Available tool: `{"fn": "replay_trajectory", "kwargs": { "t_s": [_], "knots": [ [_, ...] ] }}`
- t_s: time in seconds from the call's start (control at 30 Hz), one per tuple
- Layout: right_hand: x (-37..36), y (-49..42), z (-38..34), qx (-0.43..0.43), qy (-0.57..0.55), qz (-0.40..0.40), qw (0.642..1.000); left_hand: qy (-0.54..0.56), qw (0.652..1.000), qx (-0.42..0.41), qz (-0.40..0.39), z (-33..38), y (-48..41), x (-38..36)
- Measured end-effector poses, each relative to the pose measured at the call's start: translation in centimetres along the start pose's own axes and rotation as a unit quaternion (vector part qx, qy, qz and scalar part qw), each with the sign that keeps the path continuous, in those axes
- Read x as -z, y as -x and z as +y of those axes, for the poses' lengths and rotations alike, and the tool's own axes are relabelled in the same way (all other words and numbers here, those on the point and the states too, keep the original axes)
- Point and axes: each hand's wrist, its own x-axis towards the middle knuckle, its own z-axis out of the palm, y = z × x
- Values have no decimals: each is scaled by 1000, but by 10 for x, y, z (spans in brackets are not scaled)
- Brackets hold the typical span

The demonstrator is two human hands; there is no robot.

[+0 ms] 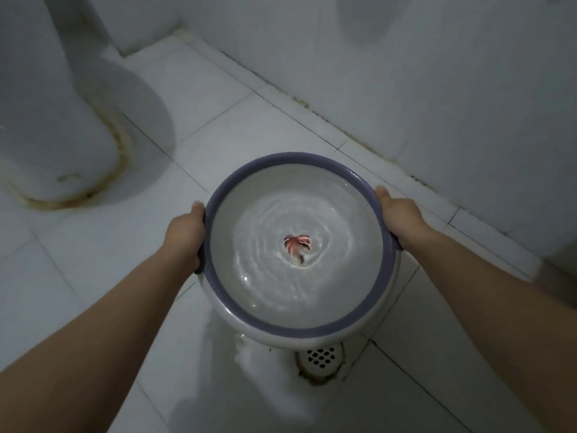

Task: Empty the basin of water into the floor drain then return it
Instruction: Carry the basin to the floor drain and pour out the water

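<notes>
Left hand point(186, 233) clamped on basin point(368, 303) rim at nine o'clock, right hand point(397, 212) at two. Rippling water point(274, 285) inside. Drain point(321, 357) at six o'clock, toilet point(53, 120) at ten.

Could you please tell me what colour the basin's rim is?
The basin's rim is muted purple-blue, seen in the head view.

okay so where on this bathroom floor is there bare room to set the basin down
Bare white floor tiles lie open between the white toilet base and the tiled wall. More open tile sits right of the round floor drain. Near the drain it is crowded: the purple-rimmed white basin, held by left hand and right hand, overhangs it, with water pooling beside.
</notes>
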Motion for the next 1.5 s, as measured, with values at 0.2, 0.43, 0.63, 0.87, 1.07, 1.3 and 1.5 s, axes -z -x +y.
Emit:
{"fn": "replay_trajectory", "kwargs": {
  "t_s": [0.2, 0.43, 0.63, 0.87, 1.07, 1.3, 1.5],
  "knots": [
    [-18, -15, 16, 14, 30, 34, 999, -6, 1000, 13, -6, -16, -13, -17],
    [-10, -23, 29, 61, 26, 57, 996, 3, 1000, 4, -15, -21, -15, -32],
    [-6, -22, 35, 87, 3, 56, 995, 30, 999, 17, -10, -19, -10, -38],
    [3, -27, 39, 122, 26, 76, 989, 54, 998, 31, -8, -19, -5, -49],
    [3, -34, 51, 123, 14, 79, 989, 36, 999, 30, -7, -20, -3, -56],
    [1, -34, 57, 117, -1, 108, 987, 54, 998, 38, -10, -18, 0, -58],
    [-1, -31, 56, 118, -20, 123, 985, 54, 998, 20, -5, -22, -1, -58]
  ]
}}
